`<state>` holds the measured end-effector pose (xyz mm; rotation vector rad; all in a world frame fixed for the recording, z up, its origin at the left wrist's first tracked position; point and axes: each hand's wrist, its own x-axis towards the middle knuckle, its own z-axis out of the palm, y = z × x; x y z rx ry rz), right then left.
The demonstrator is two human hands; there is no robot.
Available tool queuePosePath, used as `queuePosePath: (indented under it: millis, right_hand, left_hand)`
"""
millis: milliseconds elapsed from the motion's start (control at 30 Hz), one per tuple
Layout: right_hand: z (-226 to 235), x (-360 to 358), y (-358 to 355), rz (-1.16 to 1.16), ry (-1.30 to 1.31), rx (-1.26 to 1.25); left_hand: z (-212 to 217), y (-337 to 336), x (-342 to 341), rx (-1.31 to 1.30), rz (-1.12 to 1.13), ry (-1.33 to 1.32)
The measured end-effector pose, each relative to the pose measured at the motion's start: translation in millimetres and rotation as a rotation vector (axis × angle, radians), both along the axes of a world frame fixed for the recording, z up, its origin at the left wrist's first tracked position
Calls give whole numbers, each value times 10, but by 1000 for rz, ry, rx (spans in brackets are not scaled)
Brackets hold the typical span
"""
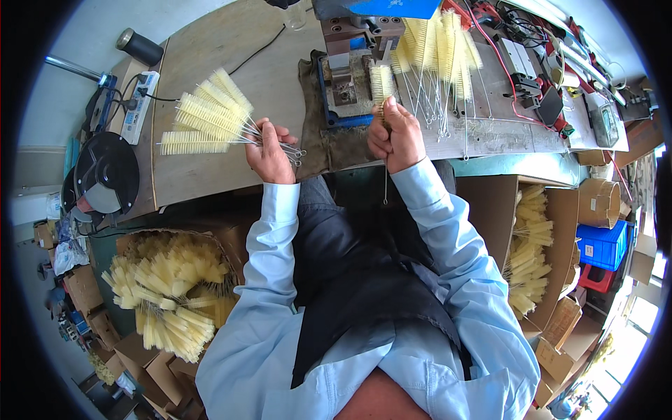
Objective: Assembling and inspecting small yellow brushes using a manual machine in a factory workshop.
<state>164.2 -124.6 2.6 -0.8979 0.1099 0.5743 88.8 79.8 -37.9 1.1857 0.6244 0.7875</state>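
Note:
My left hand (270,151) is closed around the wire stems of several bottle brushes (210,112). Their pale yellow bristle heads fan out to the left over the table, and the looped wire ends stick out to the right of my fingers. In my right hand (397,136) a single bottle brush (382,82) stands upright, pinched near the base of its bristles, its wire hanging below my fist. Just left of that brush is a small bench press (343,87) with a blue base. Right of it lies a pile of similar brushes (437,49), wire loops toward me.
A cardboard box (224,241) heaped with yellow brushes stands below the table on the left; another box (490,203) of brushes is on the right. A power strip (140,105) and a black round reel (108,171) sit at the left. Tools and red cables (518,105) crowd the right.

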Motion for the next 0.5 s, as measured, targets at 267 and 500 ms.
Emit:
queuePosePath:
  millis: [267,500]
  right_hand:
    - [14,103,-41,42,46,19]
    - [88,189,-110,99,192,66]
  left_hand:
    - [15,-6,1,9,14,8]
    - [18,-22,4,22,22,26]
